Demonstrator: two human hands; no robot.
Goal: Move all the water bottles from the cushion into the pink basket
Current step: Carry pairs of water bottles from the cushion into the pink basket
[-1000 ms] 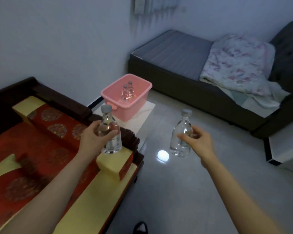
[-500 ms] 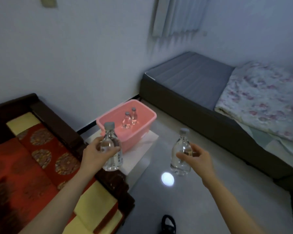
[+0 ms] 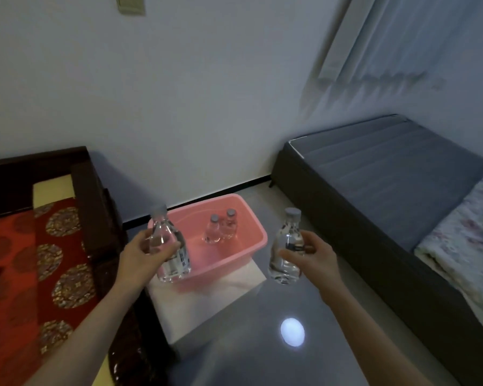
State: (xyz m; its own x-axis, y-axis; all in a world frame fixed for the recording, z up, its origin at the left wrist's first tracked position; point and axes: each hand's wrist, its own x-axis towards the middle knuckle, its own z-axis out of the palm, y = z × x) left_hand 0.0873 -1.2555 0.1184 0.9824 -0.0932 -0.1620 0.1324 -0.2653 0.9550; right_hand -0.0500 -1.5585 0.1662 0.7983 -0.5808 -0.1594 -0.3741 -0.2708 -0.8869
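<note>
Head view, items listed. Left hand (image 3: 142, 256): fingers and thumb curled round the body of the first water bottle (image 3: 171, 247), which is upright and seen against the near-left corner of the pink basket (image 3: 258, 238). Right hand (image 3: 315, 257): grips the second water bottle (image 3: 286, 253) at mid-body, upright, in the air just right of the basket. Basket contents: two more bottles (image 3: 213, 230), standing close together. Red cushion (image 3: 53, 260): far left.
</note>
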